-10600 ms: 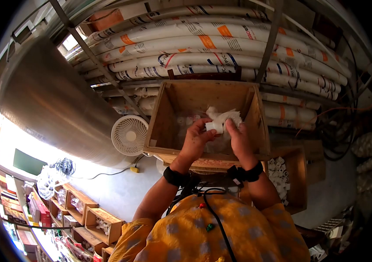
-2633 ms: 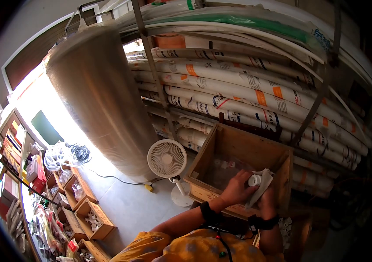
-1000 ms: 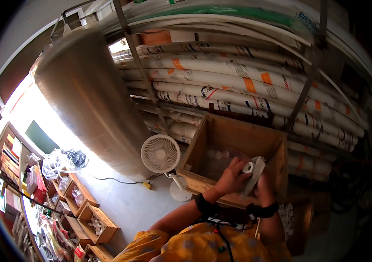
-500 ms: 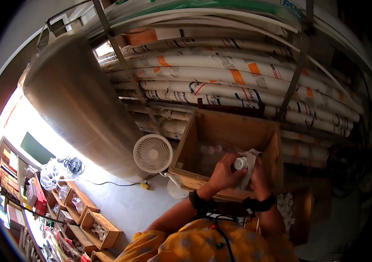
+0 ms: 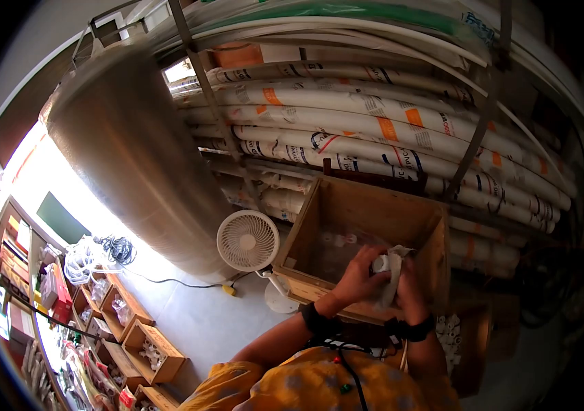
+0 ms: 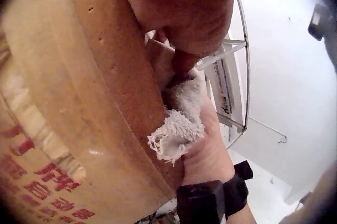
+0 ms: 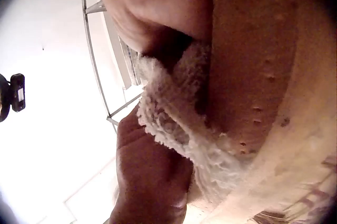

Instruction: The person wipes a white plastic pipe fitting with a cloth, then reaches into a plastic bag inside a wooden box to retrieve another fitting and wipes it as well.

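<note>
Over the front edge of an open wooden box [image 5: 319,226], both hands meet. My left hand [image 5: 359,277] grips a small white pipe fitting [image 5: 379,262]. My right hand [image 5: 409,291] holds a white cloth [image 5: 394,275] against the fitting. The left wrist view looks past the box wall [image 6: 105,103] at the frayed cloth [image 6: 176,129] and the right hand [image 6: 210,155] with its black wristband. In the right wrist view, the cloth [image 7: 179,124] is bunched under the right hand [image 7: 158,8], with the left hand [image 7: 147,182] below it. Small white parts lie inside the box.
Long white PVC pipes [image 5: 374,116] are stacked on a rack behind the box. A big wrapped roll [image 5: 127,157] stands at the left, with a white fan [image 5: 247,241] at its foot. Wooden boxes of fittings [image 5: 148,342] line the floor lower left, and another box of white fittings [image 5: 451,335] sits right.
Both hands stay together at the box's front edge with the cloth round the fitting, shifting slightly. The head view has swung a little, so the box sits differently in frame.
</note>
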Tool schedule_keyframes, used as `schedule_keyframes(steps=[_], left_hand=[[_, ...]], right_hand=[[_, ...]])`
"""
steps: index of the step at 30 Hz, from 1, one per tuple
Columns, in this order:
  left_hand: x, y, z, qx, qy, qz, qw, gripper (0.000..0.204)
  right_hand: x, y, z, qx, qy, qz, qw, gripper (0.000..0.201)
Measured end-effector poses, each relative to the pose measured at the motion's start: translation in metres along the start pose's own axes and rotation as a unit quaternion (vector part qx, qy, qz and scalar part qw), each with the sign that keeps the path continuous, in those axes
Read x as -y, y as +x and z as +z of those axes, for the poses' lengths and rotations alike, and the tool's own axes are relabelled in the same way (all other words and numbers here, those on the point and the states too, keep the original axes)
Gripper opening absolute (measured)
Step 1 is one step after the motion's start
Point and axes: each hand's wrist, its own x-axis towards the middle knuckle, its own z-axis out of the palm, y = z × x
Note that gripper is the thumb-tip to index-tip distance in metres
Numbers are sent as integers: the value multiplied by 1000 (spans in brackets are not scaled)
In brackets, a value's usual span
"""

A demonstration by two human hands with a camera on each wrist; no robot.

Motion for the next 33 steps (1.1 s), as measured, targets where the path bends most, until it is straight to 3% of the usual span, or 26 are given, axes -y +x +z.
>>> schedule_keyframes(steps=[6, 9, 13, 18, 21, 27, 30, 33], left_hand=[[0, -1, 1, 5, 3, -53, 999, 47], [10, -3, 7, 16, -124, -157, 980, 45], [16, 0, 6, 17, -162, -195, 967, 44], [18, -2, 1, 46, -275, -181, 943, 44], [24, -5, 3, 31, -268, -166, 949, 45], [14, -1, -3, 83, -147, -156, 973, 46], [8, 0, -2, 68, -228, -182, 954, 45], [5, 2, -1, 41, -223, -187, 956, 43]], right_hand=[[-9, 3, -7, -21, 48, -18, 998, 24], [-6, 2, -5, -34, 70, -42, 996, 23], [-7, 1, -9, -52, 60, -36, 996, 23], [0, -2, -2, -49, 43, -46, 997, 27], [2, 1, 0, -29, 37, -5, 999, 29], [-12, 4, -8, -45, -23, -42, 998, 28], [-11, 2, -7, -53, -13, -67, 996, 26], [-5, -1, -4, -55, 38, -57, 996, 25]])
